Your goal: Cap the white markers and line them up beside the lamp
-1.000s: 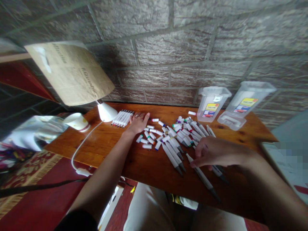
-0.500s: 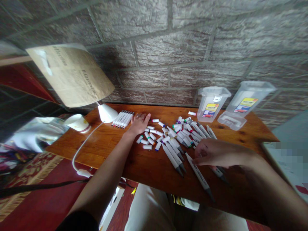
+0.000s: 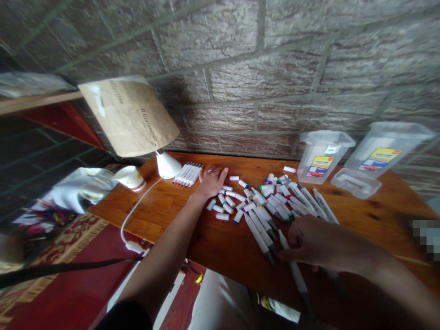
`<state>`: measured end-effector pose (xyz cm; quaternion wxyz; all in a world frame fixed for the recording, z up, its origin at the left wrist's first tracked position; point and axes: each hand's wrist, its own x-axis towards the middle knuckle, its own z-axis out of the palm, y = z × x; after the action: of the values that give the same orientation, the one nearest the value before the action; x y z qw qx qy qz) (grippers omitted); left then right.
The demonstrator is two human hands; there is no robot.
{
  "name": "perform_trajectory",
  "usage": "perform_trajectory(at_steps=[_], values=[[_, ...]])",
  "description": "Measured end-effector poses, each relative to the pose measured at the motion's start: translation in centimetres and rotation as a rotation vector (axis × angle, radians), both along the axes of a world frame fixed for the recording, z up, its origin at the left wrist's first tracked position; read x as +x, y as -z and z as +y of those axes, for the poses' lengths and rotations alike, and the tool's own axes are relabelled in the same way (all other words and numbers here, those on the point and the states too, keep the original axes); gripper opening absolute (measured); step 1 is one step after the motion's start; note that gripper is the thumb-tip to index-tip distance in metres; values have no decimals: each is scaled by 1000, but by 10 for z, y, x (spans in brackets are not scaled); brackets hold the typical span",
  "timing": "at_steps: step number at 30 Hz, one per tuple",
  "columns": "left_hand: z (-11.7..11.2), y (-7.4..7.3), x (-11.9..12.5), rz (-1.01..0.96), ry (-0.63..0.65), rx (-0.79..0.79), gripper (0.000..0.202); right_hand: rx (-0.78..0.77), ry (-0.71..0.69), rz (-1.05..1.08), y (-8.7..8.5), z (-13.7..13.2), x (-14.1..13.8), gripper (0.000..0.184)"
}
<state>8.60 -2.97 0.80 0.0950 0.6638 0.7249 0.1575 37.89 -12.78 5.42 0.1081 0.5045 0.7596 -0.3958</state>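
Observation:
Many white markers and loose caps (image 3: 271, 201) lie scattered on a wooden table (image 3: 172, 211). My left hand (image 3: 211, 181) rests flat with fingers stretched out, next to a neat row of capped markers (image 3: 188, 174) by the wall. My right hand (image 3: 314, 243) is curled over a long uncapped marker (image 3: 294, 270) near the table's front edge, fingertips pinching its upper part. Small caps (image 3: 222, 208) lie just right of my left hand.
Two clear plastic containers (image 3: 321, 156) (image 3: 385, 149) and a lid (image 3: 355, 183) stand at the back right against the brick wall. A white lamp base (image 3: 167, 165) with a paper shade (image 3: 132, 117), its cord, and a cup (image 3: 130, 178) sit at the left.
The camera has swung left, shifting everything rightward in view. My right hand has slid the long marker a little toward the front edge. My left hand stays in place.

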Motion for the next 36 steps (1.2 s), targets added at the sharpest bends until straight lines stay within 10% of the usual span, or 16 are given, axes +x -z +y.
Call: perform_trajectory(at_steps=[12, 36], values=[[7, 6, -2, 117, -280, -5, 77, -130, -18, 38, -5, 15, 12, 38], [4, 3, -2, 122, -329, -125, 93, -320, 34, 438, -10, 19, 28, 42]])
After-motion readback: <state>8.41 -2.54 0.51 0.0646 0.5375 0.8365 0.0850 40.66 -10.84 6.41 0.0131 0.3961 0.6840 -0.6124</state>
